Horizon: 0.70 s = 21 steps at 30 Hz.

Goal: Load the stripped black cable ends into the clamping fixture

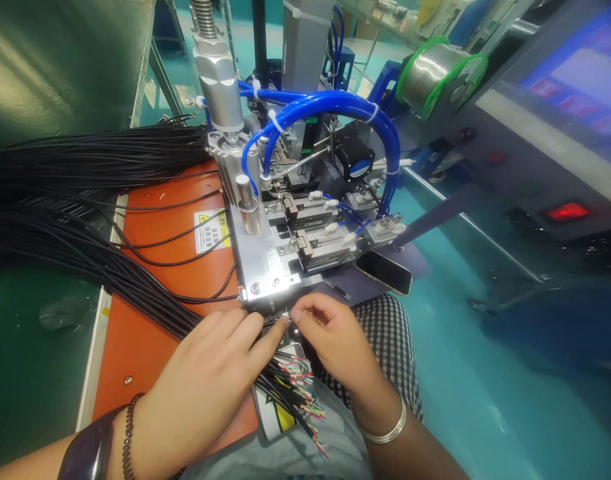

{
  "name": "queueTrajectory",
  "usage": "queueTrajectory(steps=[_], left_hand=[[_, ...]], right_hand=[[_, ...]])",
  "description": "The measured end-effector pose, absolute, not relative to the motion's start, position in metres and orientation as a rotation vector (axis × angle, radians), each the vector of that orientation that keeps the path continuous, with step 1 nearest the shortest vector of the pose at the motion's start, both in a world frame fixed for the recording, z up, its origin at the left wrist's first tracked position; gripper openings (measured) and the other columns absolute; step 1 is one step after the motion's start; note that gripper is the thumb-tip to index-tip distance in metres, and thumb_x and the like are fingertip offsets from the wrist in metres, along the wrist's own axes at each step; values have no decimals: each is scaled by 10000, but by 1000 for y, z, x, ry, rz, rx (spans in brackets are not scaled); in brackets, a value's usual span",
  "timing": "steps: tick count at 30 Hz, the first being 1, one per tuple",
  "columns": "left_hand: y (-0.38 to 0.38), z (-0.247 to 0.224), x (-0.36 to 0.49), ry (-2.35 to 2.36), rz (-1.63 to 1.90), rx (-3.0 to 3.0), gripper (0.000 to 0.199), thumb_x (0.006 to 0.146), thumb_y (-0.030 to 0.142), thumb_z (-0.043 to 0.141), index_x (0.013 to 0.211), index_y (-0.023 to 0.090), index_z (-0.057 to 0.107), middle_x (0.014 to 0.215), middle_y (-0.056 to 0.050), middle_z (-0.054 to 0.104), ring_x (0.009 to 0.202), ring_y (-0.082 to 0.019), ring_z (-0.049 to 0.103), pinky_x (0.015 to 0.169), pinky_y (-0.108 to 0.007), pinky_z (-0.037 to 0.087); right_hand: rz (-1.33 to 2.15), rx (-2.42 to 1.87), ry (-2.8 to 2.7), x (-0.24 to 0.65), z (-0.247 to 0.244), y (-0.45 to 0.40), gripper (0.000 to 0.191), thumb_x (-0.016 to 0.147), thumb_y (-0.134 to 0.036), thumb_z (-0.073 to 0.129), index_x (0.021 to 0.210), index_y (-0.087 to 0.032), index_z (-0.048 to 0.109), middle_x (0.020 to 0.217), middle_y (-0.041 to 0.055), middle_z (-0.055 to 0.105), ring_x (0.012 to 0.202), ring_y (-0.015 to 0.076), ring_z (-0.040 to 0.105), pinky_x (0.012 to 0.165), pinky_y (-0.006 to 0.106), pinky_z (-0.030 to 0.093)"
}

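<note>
My left hand [220, 360] lies at the front edge of the soldering machine [265, 263], its index finger stretched toward a small silvery piece [287, 315]. Opposite it, my right hand [335, 337] pinches at this same piece with thumb and index finger. The piece is too small to name. The left thumb is hidden, and what that hand grips cannot be made out. Just under my hands, a bundle of black cables [280, 390] ends in stripped, many-coloured wires [305, 383].
Long black cables [85, 160] spread over the orange board [150, 267] on the left. Blue air hoses [330, 100] arch above the machine. A phone [384, 272] lies right of it. A solder wire spool [438, 77] hangs near a control box with a lit red switch [568, 211].
</note>
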<state>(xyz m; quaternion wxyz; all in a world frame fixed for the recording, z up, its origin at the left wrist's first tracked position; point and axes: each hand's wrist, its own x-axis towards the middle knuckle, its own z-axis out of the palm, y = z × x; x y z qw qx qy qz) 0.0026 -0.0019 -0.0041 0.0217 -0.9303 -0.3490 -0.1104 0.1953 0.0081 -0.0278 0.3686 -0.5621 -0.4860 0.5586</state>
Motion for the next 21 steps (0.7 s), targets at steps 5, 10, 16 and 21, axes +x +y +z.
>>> queueTrajectory(steps=[5,10,16,21], left_hand=[[-2,-3,3,-1098,-327,-2861,529,791,-13,440,1293,121,542,822,-47,507,737,-209,491,646,-382,481],[-1,-3,5,-1091,-332,-2851,502,785,-3,456,1259,121,563,809,-45,502,713,-209,500,620,-378,484],[-2,-1,4,-1106,-286,-2839,521,775,-7,464,1268,135,550,811,-40,504,706,-206,508,618,-379,492],[-4,-2,3,-1072,-277,-2828,508,791,3,451,1274,127,546,789,-36,504,696,-195,497,609,-359,485]], right_hand=[[1395,-1452,-1282,197,-28,9,114,840,-277,593,779,-186,624,703,-18,556,654,133,494,598,249,407],[1434,-1467,-1287,201,-34,8,147,852,-307,577,776,-190,621,704,-15,553,657,136,496,577,241,410],[1418,-1490,-1277,196,-33,6,152,842,-318,593,777,-183,620,703,-16,551,643,134,490,585,251,400],[1323,-1492,-1337,194,-30,6,114,860,-249,577,774,-189,624,717,-15,574,660,139,519,603,252,416]])
